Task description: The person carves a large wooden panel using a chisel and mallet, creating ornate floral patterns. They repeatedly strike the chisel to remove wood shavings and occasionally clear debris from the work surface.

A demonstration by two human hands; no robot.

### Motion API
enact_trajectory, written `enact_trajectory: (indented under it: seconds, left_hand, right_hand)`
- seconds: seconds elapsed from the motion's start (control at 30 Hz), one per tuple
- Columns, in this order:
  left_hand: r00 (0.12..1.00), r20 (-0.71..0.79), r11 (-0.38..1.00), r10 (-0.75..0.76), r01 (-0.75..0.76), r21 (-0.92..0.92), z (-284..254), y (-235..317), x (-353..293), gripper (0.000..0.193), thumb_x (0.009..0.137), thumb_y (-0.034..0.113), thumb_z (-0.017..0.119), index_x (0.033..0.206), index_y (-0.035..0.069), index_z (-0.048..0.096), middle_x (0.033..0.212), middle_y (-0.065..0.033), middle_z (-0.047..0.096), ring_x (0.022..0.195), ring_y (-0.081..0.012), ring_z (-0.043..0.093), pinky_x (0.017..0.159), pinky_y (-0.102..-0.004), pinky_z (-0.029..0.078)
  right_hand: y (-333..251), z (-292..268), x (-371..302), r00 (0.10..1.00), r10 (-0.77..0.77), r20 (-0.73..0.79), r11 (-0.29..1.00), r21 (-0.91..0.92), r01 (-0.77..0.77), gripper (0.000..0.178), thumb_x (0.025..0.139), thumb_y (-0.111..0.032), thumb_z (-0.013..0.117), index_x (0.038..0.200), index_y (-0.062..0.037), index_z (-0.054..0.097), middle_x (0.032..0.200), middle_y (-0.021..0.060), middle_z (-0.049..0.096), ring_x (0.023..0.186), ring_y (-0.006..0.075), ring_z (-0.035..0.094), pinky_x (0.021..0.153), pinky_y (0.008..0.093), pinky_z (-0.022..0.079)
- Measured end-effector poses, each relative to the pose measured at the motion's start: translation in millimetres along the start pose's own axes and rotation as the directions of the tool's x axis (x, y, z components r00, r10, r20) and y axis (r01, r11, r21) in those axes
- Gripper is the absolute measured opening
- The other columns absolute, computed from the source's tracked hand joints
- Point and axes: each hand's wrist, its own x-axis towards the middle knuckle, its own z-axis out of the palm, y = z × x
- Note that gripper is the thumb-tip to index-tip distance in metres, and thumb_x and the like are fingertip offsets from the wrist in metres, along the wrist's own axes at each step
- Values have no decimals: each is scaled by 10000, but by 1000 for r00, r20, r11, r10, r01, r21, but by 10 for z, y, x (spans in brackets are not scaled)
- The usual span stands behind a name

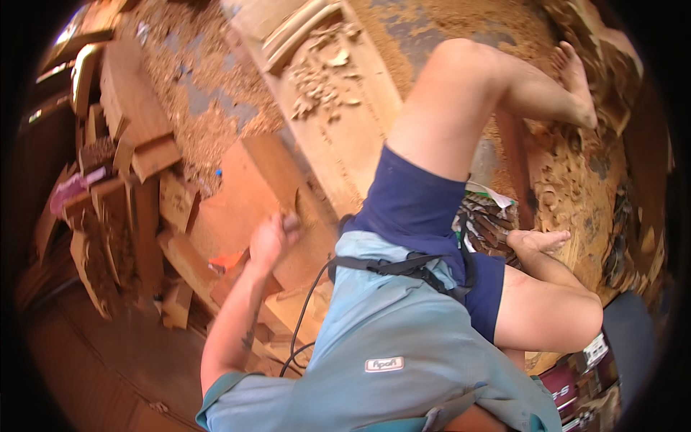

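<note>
My left hand point(271, 241) is stretched out to the left with its fingers curled closed. It hovers over or rests on a reddish-brown wood block point(241, 187); which of the two, I cannot tell. A small, blurred brownish thing shows at the fingers, too unclear to name. Just beyond the hand stands a thin dark sliver point(297, 199). A long pale board point(338, 155) lies ahead, with raised moulded bands point(302, 32) at its far end and loose wood chips point(324, 83) heaped on it. My right hand is out of the picture.
Stacked wood offcuts point(137, 108) crowd the left side. Sawdust point(216, 79) covers the floor. Between my bent legs lies a cluster of dark narrow pieces point(489, 223). Carved wood point(576, 180) is at the right. A black cable point(306, 306) loops beside my waist.
</note>
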Motion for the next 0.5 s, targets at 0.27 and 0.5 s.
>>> enact_trajectory:
  seconds: [0.27,0.5]
  left_hand:
    - [847,520,989,-112,148,-29,347,607,-316,365,867,363,708,969,14,669,885,-247,709,887,-396,712,788,-490,548]
    - [943,208,958,-259,278,-68,-667,1373,803,234,856,212,721,944,-3,691,726,-90,639,686,-185,600,632,-372,496]
  right_hand:
    - [-220,191,52,964,150,-219,988,10,-151,719,1003,-511,350,1556,-56,280,1623,125,215,1504,253,173,1239,415,107]
    - [-514,-82,274,832,423,-358,901,68,-429,764,1036,-599,277,1587,-70,249,1679,121,145,1555,256,98,1272,418,37]
